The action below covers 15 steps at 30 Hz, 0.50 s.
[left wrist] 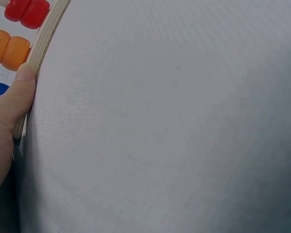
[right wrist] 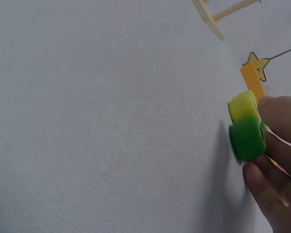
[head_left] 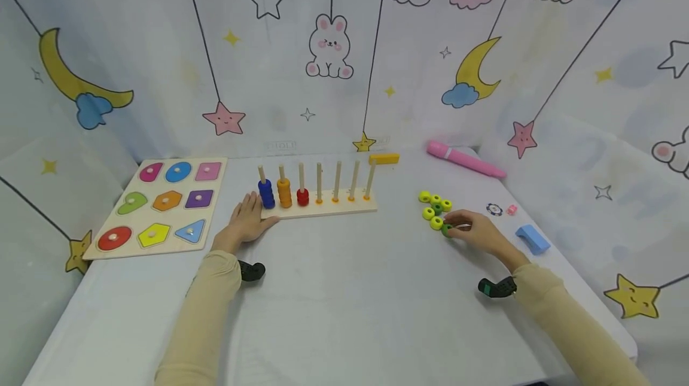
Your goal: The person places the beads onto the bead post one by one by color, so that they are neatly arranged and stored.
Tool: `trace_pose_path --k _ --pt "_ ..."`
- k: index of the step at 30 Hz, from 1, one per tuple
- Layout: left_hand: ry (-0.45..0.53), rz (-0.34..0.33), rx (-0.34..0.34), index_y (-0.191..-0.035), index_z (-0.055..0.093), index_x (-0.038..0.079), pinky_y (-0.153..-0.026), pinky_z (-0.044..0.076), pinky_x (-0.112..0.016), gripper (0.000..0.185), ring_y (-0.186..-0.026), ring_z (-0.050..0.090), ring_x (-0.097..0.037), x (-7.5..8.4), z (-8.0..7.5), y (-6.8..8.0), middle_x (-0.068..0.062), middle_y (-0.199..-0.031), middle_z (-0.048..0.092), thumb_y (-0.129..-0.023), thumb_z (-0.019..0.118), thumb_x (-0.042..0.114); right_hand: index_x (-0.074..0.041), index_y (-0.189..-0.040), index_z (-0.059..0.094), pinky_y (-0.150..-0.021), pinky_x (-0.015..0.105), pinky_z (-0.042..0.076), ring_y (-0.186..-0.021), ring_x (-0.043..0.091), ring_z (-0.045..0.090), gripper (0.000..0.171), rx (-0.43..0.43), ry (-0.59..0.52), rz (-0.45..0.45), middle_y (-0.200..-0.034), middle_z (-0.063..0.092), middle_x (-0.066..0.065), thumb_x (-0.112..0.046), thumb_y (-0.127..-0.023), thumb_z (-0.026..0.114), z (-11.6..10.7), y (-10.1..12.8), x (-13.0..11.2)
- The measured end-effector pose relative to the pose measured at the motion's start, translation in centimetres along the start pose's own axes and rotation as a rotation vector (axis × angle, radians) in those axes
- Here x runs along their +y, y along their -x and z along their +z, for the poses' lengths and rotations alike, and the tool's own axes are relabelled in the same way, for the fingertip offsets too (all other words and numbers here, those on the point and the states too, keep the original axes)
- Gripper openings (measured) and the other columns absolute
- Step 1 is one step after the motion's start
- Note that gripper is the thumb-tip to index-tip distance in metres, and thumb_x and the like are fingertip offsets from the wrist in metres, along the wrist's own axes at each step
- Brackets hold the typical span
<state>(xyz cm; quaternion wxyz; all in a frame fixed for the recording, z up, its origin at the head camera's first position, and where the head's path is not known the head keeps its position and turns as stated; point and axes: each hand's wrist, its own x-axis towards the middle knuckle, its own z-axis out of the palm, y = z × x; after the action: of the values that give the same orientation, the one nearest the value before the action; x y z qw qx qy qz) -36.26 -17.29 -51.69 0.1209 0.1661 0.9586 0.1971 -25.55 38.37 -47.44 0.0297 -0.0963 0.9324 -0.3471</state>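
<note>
Right hand [head_left: 480, 234] pinching a green bead [right wrist: 248, 139] between thumb and fingers, beside a yellow bead [head_left: 436, 223] right of the peg board [head_left: 323, 211], left hand [head_left: 244, 219] touching the board's left end, fingers extended, board lengthwise left to right, pegs [head_left: 337, 180] upright.

White table [head_left: 344, 290], 9-shape puzzle [head_left: 177, 216], 7-peg rack [head_left: 323, 211], loose beads [head_left: 428, 213], pink pen [head_left: 468, 161], blue block [head_left: 533, 239]

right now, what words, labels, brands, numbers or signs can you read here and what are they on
No text can be read in any view.
Backdrop: two faint boxed marks low down, behind the peg board, too pale and blurred to read.
Round patterned disc: any lettering is too small to read.
</note>
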Motion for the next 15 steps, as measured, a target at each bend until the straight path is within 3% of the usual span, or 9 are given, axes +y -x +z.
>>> trace_pose_path --k 9,15 --pt "-0.003 0.004 0.011 -0.145 -0.002 -0.012 -0.111 -0.011 -0.051 0.103 -0.139 -0.014 -0.040 -0.77 0.03 -0.40 -0.029 -0.152 -0.011 -0.090 0.029 0.070 -0.007 -0.120 0.059 -0.089 0.043 0.050 -0.106 0.028 0.058 0.036 0.021 0.031 -0.014 -0.116 0.062 0.011 -0.012 -0.086 0.069 0.74 0.09 -0.61" --pt "0.006 0.007 0.002 -0.145 -0.001 -0.011 -0.111 -0.010 -0.051 0.100 -0.140 -0.013 -0.040 -0.80 0.27 -0.46 -0.029 -0.152 -0.010 -0.092 0.033 0.066 -0.006 -0.117 0.061 -0.087 0.040 0.051 -0.104 0.027 0.059 0.031 0.040 0.058 -0.025 -0.112 0.064 0.010 -0.011 -0.087 0.067 0.55 0.17 -0.75"
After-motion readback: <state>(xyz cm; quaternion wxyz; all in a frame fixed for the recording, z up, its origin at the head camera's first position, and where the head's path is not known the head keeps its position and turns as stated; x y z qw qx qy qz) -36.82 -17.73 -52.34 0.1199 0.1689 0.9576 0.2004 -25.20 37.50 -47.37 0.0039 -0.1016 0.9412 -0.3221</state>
